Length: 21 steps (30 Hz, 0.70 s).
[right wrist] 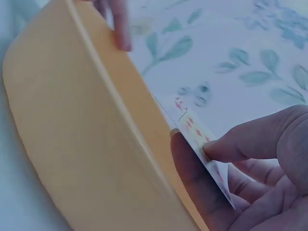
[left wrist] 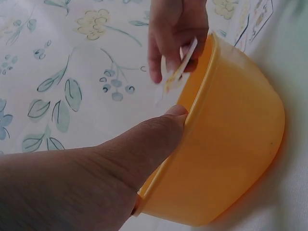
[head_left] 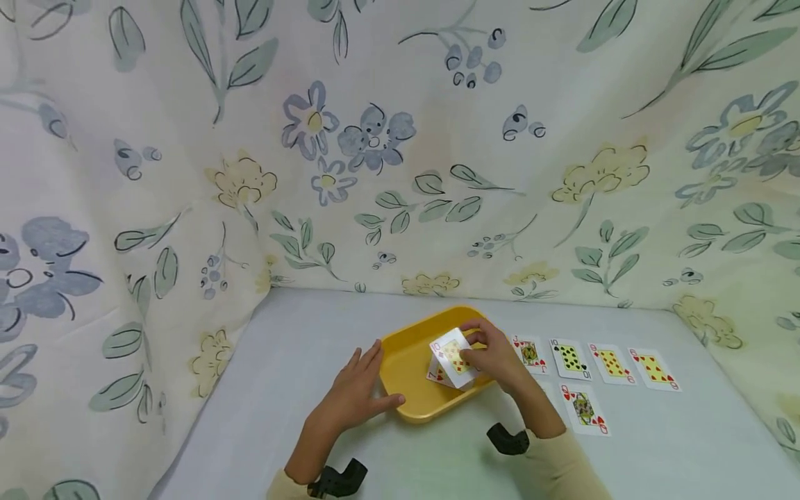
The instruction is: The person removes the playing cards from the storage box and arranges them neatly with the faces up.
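A yellow plastic tray (head_left: 405, 378) stands on the table. My left hand (head_left: 353, 394) rests at its left end, fingers mostly straight, thumb touching the rim (left wrist: 192, 113). Over the tray's right part, my right hand (head_left: 496, 357) pinches a playing card, a ten of diamonds (head_left: 451, 354), between thumb and fingers. The card is tilted with its face showing; the right wrist view catches the card (right wrist: 192, 132) nearly edge-on. Beneath it, a red seven card (head_left: 435, 373) shows in part inside the tray. Whether other cards lie under that one is hidden.
Right of the tray lies a row of face-up cards: a red jack (head_left: 529, 355), a ten of spades (head_left: 570, 359), a red card (head_left: 611, 363) and another red card (head_left: 655, 369). A red queen (head_left: 585, 409) lies nearer. Floral cloth (head_left: 400, 173) hangs behind.
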### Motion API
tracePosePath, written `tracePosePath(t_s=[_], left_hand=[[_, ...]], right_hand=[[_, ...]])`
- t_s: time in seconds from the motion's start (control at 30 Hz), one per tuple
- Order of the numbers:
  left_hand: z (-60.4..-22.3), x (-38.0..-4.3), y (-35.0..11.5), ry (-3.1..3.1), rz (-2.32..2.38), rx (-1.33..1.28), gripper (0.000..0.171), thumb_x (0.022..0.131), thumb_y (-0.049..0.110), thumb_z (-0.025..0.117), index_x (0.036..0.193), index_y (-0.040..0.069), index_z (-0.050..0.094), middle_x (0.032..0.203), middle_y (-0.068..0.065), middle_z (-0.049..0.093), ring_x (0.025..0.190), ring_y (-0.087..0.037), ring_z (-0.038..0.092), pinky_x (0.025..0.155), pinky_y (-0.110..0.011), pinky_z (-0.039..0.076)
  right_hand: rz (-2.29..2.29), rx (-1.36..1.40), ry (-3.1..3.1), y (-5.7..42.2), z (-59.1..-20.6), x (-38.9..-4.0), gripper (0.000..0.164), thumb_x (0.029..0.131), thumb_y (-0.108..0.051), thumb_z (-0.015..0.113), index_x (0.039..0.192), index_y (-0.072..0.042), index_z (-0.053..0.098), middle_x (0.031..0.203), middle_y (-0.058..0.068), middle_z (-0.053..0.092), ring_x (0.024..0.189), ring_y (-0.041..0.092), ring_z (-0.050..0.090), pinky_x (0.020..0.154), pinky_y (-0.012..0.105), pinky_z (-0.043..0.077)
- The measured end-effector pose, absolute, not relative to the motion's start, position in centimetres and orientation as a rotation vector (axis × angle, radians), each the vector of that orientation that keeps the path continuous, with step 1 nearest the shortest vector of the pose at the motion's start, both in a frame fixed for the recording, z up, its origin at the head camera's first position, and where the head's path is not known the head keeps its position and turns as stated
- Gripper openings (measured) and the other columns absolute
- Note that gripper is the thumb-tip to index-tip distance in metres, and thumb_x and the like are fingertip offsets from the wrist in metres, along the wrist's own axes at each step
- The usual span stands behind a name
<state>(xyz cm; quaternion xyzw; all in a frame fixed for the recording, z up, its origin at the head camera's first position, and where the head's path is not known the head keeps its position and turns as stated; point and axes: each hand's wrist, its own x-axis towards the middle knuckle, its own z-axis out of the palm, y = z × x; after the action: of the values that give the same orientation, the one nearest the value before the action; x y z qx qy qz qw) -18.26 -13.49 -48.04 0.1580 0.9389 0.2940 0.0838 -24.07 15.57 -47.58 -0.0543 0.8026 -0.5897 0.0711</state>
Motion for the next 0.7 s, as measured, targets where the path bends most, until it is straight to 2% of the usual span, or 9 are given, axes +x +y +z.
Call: tracePosePath(t_s=[0.2, 0.3, 0.43, 0.53, 0.63, 0.7], left_hand=[[-48.4, -18.0, -13.3, 2.796, 0.871, 0.490, 0.101, 0.091, 0.051, 0.074, 0.159, -0.005, 0.027, 0.168, -0.017, 0.021, 0.150, -0.052, 0.016, 0.117, -0.067, 0.021], [-48.4, -18.0, -13.3, 2.794, 0.867, 0.495, 0.100, 0.091, 0.051, 0.074, 0.159, -0.005, 0.026, 0.168, -0.017, 0.021, 0.151, -0.051, 0.015, 0.118, -0.066, 0.021], [-48.4, -18.1, -13.2, 2.795, 0.865, 0.515, 0.100, 0.092, 0.051, 0.074, 0.159, -0.006, 0.025, 0.168, -0.018, 0.021, 0.151, -0.051, 0.015, 0.119, -0.064, 0.020], [-48.3, -18.2, -13.2, 2.800, 0.860, 0.525, 0.100, 0.092, 0.050, 0.074, 0.159, -0.007, 0.025, 0.168, -0.019, 0.020, 0.151, -0.051, 0.015, 0.119, -0.064, 0.020], [-48.1, -18.3, -13.3, 2.797, 0.857, 0.524, 0.100, 0.092, 0.050, 0.074, 0.159, -0.007, 0.025, 0.168, -0.018, 0.020, 0.151, -0.051, 0.015, 0.119, -0.064, 0.020], [-48.1, -18.4, -13.3, 2.796, 0.853, 0.522, 0.100, 0.092, 0.051, 0.073, 0.159, -0.006, 0.025, 0.168, -0.018, 0.020, 0.151, -0.051, 0.015, 0.119, -0.064, 0.020]], right_hand=[[-1.759, 0.034, 2.498, 20.5, -47.5, -22.0, 0.047, 0.093, 0.000, 0.068, 0.135, -0.002, 0.048, 0.104, 0.017, 0.066, 0.075, 0.020, 0.059, 0.058, 0.027, 0.050], [-1.679, 0.115, 2.580, 23.4, -47.6, -20.8, 0.050, 0.095, -0.003, 0.066, 0.139, -0.001, 0.043, 0.112, 0.020, 0.063, 0.082, 0.021, 0.061, 0.061, 0.029, 0.052], [-1.496, 0.205, 2.740, 27.5, -47.6, -19.1, 0.051, 0.097, -0.005, 0.063, 0.141, 0.003, 0.038, 0.121, 0.028, 0.059, 0.095, 0.033, 0.062, 0.068, 0.033, 0.055], [-1.338, 0.262, 2.850, 30.6, -47.9, -18.2, 0.050, 0.096, -0.004, 0.061, 0.139, 0.007, 0.037, 0.123, 0.034, 0.055, 0.106, 0.046, 0.058, 0.078, 0.043, 0.056], [-1.144, 0.377, 2.940, 33.5, -48.5, -17.4, 0.050, 0.093, -0.003, 0.059, 0.136, 0.010, 0.037, 0.121, 0.036, 0.051, 0.108, 0.052, 0.054, 0.078, 0.050, 0.053], [-1.045, 0.485, 2.949, 35.1, -49.0, -17.1, 0.051, 0.091, -0.003, 0.058, 0.135, 0.011, 0.035, 0.119, 0.038, 0.048, 0.105, 0.052, 0.052, 0.075, 0.051, 0.050]])
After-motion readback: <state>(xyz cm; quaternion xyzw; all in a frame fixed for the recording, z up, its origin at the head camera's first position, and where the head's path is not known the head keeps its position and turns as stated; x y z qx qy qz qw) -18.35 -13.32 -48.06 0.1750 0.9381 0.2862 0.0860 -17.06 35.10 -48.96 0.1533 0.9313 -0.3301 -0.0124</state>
